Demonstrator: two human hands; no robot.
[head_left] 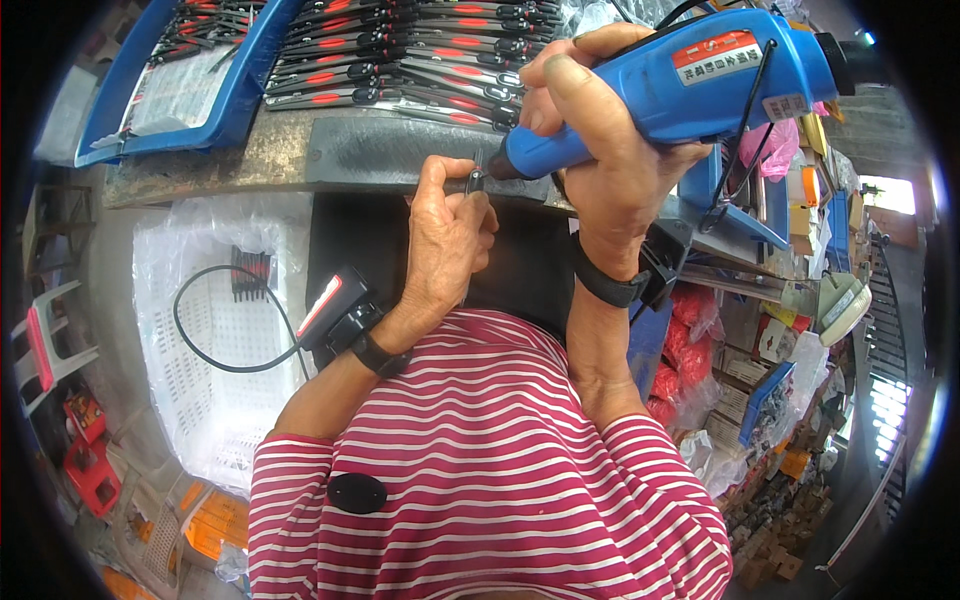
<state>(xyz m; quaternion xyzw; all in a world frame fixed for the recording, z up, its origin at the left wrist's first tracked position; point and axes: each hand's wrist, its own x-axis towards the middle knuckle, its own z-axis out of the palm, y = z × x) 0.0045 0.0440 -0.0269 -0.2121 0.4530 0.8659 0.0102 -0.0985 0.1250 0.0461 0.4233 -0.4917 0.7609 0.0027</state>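
Observation:
My right hand [622, 135] is wrapped round a blue electric screwdriver [640, 95]. Its black nose points left and down to the fingertips of my left hand [445, 230]. There, at the bench's front edge, my left hand pinches a slim dark piece [476, 180], mostly hidden by the fingers. The tip of the screwdriver meets or nearly meets this piece; I cannot tell which. Behind my hands, several slim black-and-grey tools with red inlays [345, 75] lie stacked in rows.
A dark plate [370, 150] covers the bench edge. At the far left stands a blue tray [215, 125] with more tools. Below it, a plastic-lined white crate [200, 380] holds a few pieces. Red bags [685, 335] and boxes crowd the right.

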